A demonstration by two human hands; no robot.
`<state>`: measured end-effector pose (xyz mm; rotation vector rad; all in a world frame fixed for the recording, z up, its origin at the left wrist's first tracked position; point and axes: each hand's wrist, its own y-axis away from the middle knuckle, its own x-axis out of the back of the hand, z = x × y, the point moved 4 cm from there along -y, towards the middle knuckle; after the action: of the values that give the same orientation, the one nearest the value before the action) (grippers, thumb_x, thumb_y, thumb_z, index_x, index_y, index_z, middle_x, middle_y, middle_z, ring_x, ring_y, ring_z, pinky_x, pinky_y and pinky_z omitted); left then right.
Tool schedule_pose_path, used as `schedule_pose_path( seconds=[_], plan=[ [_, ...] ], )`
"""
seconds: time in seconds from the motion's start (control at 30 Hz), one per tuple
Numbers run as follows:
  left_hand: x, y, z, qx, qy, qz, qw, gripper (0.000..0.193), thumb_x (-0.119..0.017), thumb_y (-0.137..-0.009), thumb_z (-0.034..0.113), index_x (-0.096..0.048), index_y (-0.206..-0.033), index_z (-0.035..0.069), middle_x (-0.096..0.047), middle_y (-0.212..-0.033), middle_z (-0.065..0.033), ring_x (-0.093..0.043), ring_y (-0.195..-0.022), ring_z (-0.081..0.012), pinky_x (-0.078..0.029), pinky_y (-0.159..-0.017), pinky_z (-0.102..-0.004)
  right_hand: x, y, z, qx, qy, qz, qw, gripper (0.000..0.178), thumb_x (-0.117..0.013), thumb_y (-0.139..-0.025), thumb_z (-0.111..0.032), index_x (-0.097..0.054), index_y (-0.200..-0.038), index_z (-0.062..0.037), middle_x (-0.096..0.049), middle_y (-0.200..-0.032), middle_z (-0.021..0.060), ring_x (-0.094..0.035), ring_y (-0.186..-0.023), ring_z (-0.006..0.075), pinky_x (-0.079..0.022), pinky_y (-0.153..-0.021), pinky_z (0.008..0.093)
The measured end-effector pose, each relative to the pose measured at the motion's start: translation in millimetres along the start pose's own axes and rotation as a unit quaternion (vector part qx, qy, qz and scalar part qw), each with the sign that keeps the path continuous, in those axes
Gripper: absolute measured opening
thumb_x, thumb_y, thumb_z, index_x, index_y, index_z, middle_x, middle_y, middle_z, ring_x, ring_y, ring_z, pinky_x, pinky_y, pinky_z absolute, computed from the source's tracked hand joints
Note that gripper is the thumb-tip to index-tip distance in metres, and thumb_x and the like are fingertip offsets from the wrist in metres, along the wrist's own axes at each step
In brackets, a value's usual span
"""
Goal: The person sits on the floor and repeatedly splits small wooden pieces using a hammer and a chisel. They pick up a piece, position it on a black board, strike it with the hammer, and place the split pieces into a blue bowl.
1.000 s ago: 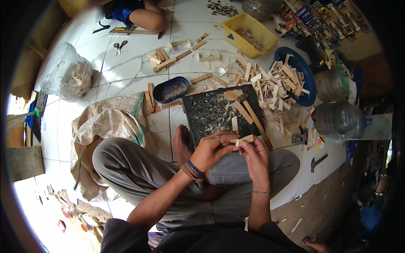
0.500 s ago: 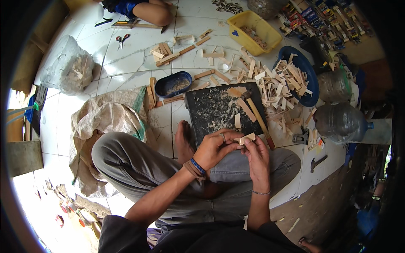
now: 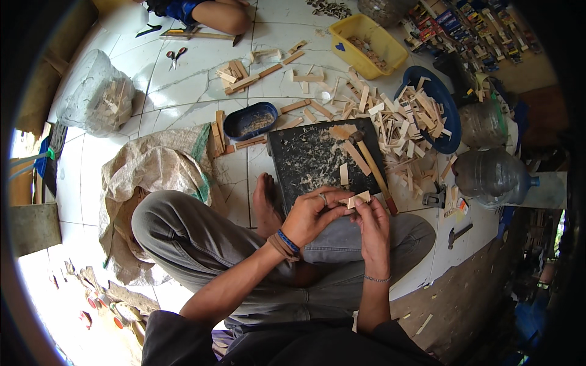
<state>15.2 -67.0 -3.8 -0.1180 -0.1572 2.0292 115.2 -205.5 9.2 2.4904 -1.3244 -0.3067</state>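
Between the fingertips of both hands is a small pale wooden piece (image 3: 360,198), held over my right thigh at the near edge of a black board. My left hand (image 3: 318,210) pinches its left end, and my right hand (image 3: 371,221) grips the right end with the thumb on top. Wood shavings cover much of the black board (image 3: 293,165). A hammer (image 3: 371,168) with a wooden handle lies along the board's right side, next to a flat wooden strip (image 3: 357,158). One short pale strip (image 3: 343,174) rests just beyond my fingers.
Many wood offcuts (image 3: 390,125) pile up right of the board, partly in a blue basin (image 3: 448,107). A blue oval tray (image 3: 250,121), yellow tub (image 3: 369,46), stapler-like tool (image 3: 434,198), small hammer (image 3: 460,235) and woven sack (image 3: 152,165) lie around. Another person's leg (image 3: 220,18) shows at the top.
Almost nothing differs. Both hands keep the wooden piece in nearly the same place, with only a slight shift of the piece and fingers.
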Motion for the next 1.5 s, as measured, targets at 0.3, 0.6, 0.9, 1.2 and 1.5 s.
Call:
schedule_pose_path(
  seconds=[0.3, 0.6, 0.9, 1.2, 1.5],
  plan=[
    [-1, 0, 0, -0.006, 0.003, 0.004, 1.000, 0.033, -0.076, -0.093, 0.006, -0.072, -0.125, 0.001, -0.071, -0.121, -0.0128, -0.074, -0.099, -0.0189, -0.059, -0.086, -0.0310, -1, 0, -1, -0.010, -0.005, 0.023, 1.000, 0.018, -0.070, -0.102, -0.022, -0.070, -0.108, -0.0051, -0.070, -0.096, -0.0023, -0.056, -0.082, 0.0034, -0.043, -0.072, 0.0218],
    [7, -5, 10, 0.017, -0.005, -0.059, 0.998, 0.056, -0.084, -0.087, 0.012, -0.063, -0.139, 0.005, -0.063, -0.133, -0.0118, -0.069, -0.094, -0.0167, -0.058, -0.086, -0.0308, -3, 1, -6, -0.013, 0.016, 0.018, 1.000, 0.020, -0.071, -0.101, -0.024, -0.071, -0.111, -0.0061, -0.071, -0.099, -0.0020, -0.058, -0.086, 0.0036, -0.043, -0.074, 0.0224],
    [79, -51, 25, 0.004, -0.285, 0.037, 0.958, 0.036, -0.080, -0.090, 0.027, -0.070, -0.118, 0.006, -0.074, -0.104, -0.0158, -0.071, -0.094, -0.0322, -0.056, -0.080, -0.0418, -4, 3, -3, -0.011, 0.047, 0.028, 0.998, 0.022, -0.070, -0.102, -0.025, -0.069, -0.111, -0.0053, -0.072, -0.097, -0.0014, -0.060, -0.086, 0.0036, -0.044, -0.075, 0.0226],
    [70, -92, 0, -0.087, -0.533, -0.002, 0.842, 0.021, -0.066, -0.090, 0.017, -0.072, -0.111, 0.018, -0.069, -0.077, -0.0161, -0.072, -0.074, -0.0347, -0.058, -0.063, -0.0456, -10, -1, 1, 0.033, 0.045, 0.020, 0.998, 0.021, -0.071, -0.102, -0.025, -0.068, -0.107, -0.0051, -0.071, -0.094, -0.0013, -0.062, -0.088, 0.0033, -0.045, -0.074, 0.0226],
    [53, -102, -36, -0.109, -0.612, -0.044, 0.782, 0.032, -0.064, -0.093, 0.018, -0.071, -0.124, 0.020, -0.071, -0.091, -0.0144, -0.071, -0.079, -0.0354, -0.056, -0.070, -0.0486, -12, -2, 5, 0.045, 0.011, 0.022, 0.999, 0.020, -0.071, -0.101, -0.022, -0.066, -0.105, -0.0022, -0.070, -0.093, 0.0006, -0.062, -0.092, 0.0048, -0.049, -0.084, 0.0232]
  ],
)
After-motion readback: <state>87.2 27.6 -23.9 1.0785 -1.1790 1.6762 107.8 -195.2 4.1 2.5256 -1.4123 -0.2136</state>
